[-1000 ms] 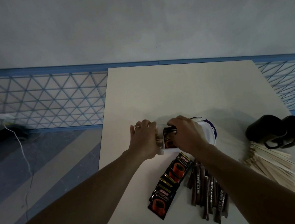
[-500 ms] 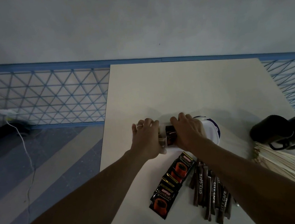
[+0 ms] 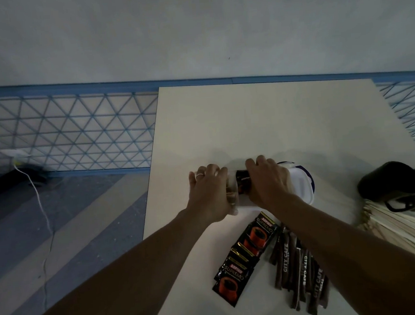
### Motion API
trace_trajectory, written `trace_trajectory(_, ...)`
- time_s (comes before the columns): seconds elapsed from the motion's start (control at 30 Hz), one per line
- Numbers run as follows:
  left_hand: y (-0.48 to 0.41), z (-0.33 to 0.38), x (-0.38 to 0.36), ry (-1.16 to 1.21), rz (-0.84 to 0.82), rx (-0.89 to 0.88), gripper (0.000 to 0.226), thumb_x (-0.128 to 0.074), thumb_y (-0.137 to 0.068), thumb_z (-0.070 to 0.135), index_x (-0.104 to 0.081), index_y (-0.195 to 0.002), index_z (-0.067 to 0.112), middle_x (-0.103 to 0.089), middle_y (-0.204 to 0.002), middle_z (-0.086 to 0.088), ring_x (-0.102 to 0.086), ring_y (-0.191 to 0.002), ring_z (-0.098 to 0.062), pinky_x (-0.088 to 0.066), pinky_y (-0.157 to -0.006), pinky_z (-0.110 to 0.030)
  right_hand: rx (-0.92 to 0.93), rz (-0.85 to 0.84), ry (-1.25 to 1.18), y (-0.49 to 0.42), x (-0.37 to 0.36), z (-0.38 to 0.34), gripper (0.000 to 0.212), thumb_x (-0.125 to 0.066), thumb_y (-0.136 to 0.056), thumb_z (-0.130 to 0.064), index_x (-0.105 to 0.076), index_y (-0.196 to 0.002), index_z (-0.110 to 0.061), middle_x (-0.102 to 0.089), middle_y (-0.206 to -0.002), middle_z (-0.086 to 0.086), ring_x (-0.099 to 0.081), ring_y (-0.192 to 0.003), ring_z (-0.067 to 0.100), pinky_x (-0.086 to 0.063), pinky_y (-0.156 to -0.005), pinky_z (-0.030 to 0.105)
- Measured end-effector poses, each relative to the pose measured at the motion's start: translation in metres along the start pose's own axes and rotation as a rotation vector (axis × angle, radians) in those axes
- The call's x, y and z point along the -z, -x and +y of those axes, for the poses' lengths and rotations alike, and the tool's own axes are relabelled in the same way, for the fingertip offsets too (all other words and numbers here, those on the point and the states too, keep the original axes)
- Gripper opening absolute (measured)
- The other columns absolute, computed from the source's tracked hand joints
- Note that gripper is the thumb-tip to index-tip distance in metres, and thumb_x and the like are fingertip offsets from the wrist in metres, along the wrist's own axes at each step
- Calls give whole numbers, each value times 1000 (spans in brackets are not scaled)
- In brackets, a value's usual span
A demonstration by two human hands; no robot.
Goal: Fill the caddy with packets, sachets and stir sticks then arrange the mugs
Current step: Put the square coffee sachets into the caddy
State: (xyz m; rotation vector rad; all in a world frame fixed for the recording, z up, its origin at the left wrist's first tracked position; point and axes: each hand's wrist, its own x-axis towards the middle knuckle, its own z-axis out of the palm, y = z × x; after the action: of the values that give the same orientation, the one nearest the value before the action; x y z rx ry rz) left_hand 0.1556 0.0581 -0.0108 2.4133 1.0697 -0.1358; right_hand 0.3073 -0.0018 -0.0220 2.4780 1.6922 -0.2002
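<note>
Both grips on the white caddy (image 3: 300, 186), mid-desk (image 3: 260, 118). Left grip (image 3: 209, 194) is wrapped round the caddy's left end, fingers curled over the far edge, thumb on the near side; ring (image 3: 200, 174) on one finger. Right grip (image 3: 268, 182) clasps the caddy from above just beside the left one, fingers curled down over the far rim. In the gap between the two grips a dark packet (image 3: 242, 182) stands inside the caddy; can't tell if either grip touches it. A few tan stick ends show against the left grip's thumb, too small to say more. Loose coffee packets (image 3: 244, 256) lie overlapped on the desk just nearer than the grips, under the right forearm's line. Brown sachets (image 3: 299, 269) are fanned beside them, nearer and right of the right grip. Stir sticks (image 3: 400, 226) are piled well right of the right grip. Two black mugs (image 3: 392, 182) sit touching just beyond that pile.
</note>
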Motion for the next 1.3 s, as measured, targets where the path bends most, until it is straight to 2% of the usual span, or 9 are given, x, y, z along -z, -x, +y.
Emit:
trace_trajectory(0.23,1,0,4,6,-20,-1,103,-85,-63,50,-33,-146,19,-33,-149,-3,-23,-143,-32,-9,-119,-52,29,37,-95,5,2,10,59,-74,-77,-39,-48,-127,-22,-55,-114,5,-61,-96,24,-47,-68,33)
trace_trajectory(0.4,3,-2,6,61,16,-35,105,-84,-65,48,-29,-150,19,-33,-151,-5,-23,-142,-30,-19,-116,-47,2,91,-174,21,10,22,64,-75,-79,-46,-49,-133,-23,-52,-124,5,-61,-105,25,-47,-69,32)
trace_trajectory(0.53,16,7,12,196,165,-60,80,-81,-75,31,-43,-143,16,-45,-142,-7,-35,-133,-28,-31,-110,-38,-54,166,-224,41,17,29,63,-74,-81,-48,-50,-135,-26,-52,-128,3,-60,-111,24,-52,-75,36)
trace_trajectory(0.67,34,14,13,345,288,-50,52,-80,-77,24,-61,-125,18,-60,-121,-1,-55,-110,-20,-47,-90,-29,-95,223,-313,66,18,27,57,-72,-84,-44,-51,-135,-28,-53,-131,1,-59,-113,23,-53,-77,36)
trace_trajectory(0.8,60,19,5,470,210,-86,23,-76,-82,19,-70,-103,14,-69,-91,6,-63,-81,-5,-52,-78,-19,-109,254,-404,98,12,14,41,-67,-88,-38,-61,-126,-27,-59,-125,-4,-61,-105,16,-54,-74,33)
trace_trajectory(0.87,74,19,-4,473,125,-87,25,-76,-83,21,-69,-106,15,-68,-90,8,-61,-76,-1,-50,-75,-16,-92,210,-471,113,7,5,30,-66,-90,-32,-66,-119,-24,-64,-116,-7,-62,-93,12,-53,-69,29)
trace_trajectory(1.03,107,7,-38,355,-9,78,35,-78,-79,27,-66,-111,17,-68,-109,0,-65,-94,-17,-55,-86,-35,-11,59,-551,143,-19,-15,16,-66,-88,-29,-69,-102,-23,-69,-98,-9,-66,-81,11,-53,-64,25)
trace_trajectory(1.2,133,-1,-63,212,-132,225,74,-82,-73,36,-44,-133,16,-47,-126,-9,-54,-114,-28,-51,-89,-37,-69,16,-566,161,-37,-30,41,-68,-83,-41,-59,-121,-28,-62,-117,-9,-61,-98,12,-55,-77,31)
trace_trajectory(1.3,144,-4,-77,225,-138,242,70,-82,-73,32,-42,-129,16,-42,-121,-10,-53,-111,-32,-47,-85,-34,-101,-37,-562,165,-43,-37,48,-69,-83,-43,-56,-125,-25,-57,-123,-4,-59,-103,15,-53,-81,32)
